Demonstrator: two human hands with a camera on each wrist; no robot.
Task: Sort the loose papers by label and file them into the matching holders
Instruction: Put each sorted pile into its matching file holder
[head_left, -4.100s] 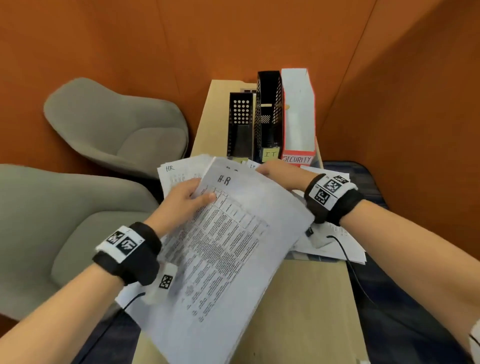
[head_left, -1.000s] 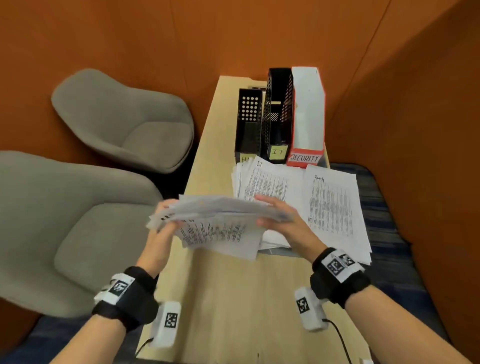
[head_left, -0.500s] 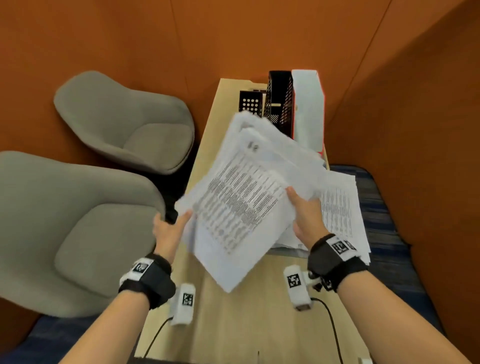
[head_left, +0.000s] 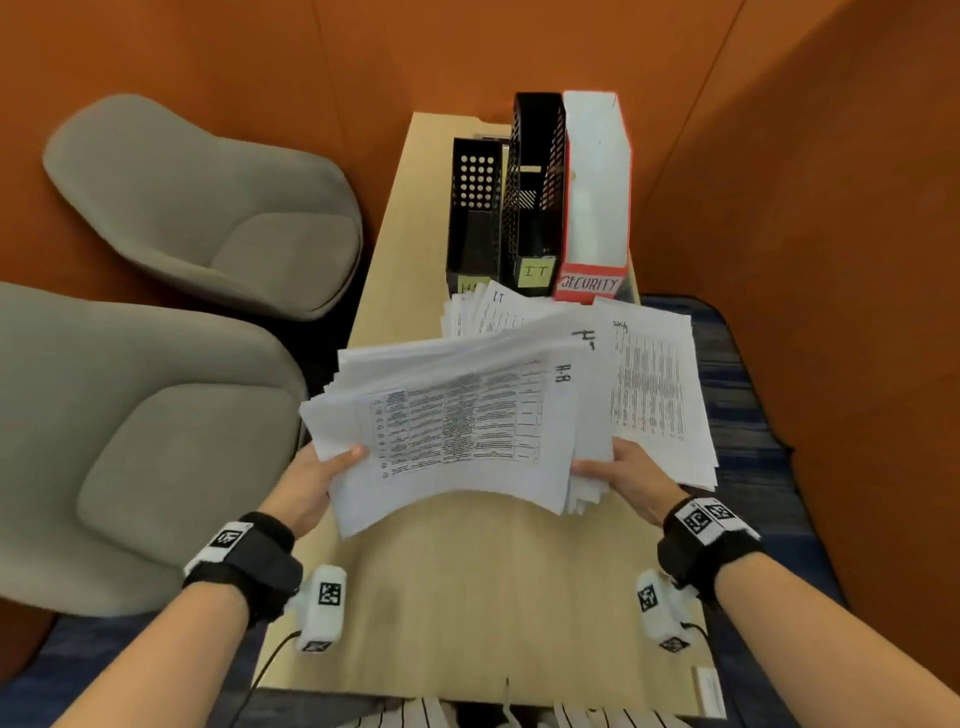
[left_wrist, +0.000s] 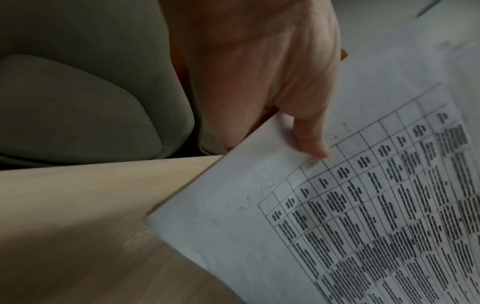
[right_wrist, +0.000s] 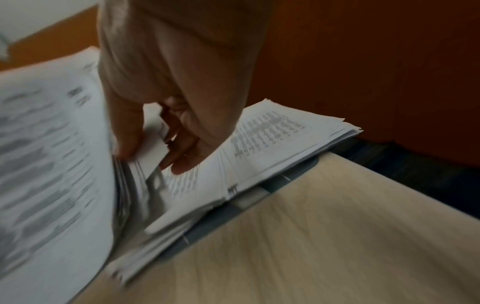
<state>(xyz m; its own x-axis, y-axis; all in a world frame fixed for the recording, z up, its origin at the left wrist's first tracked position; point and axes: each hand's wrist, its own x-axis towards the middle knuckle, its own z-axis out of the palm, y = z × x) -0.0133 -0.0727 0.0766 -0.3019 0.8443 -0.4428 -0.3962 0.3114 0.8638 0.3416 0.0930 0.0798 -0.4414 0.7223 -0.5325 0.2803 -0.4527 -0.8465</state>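
Both hands hold a thick sheaf of printed sheets marked H-R (head_left: 457, 415) above the middle of the wooden table (head_left: 467, 597). My left hand (head_left: 317, 473) grips its left edge, thumb on top (left_wrist: 309, 139). At the right edge my right hand (head_left: 618, 467) pinches the stack (right_wrist: 52, 154), thumb above and fingers below (right_wrist: 187, 156). Behind lie a pile marked IT (head_left: 493, 317) and another pile of sheets (head_left: 654, 384) at the right. Three holders stand at the far end: a black one with a half-hidden yellow label (head_left: 472, 208), a black IT holder (head_left: 535, 208), and a white-and-red SECURITY holder (head_left: 597, 192).
Two grey armchairs (head_left: 197, 208) (head_left: 130, 441) stand left of the narrow table. Orange walls (head_left: 805, 260) close in behind and at the right. A dark blue patterned seat or floor (head_left: 753, 441) borders the table's right side. A small white card (head_left: 709, 691) lies at the near right corner.
The H-R sheaf, tipped up on end half a second ago, now lies flatter and turned sideways between both hands. The hands have spread to its left and right edges.
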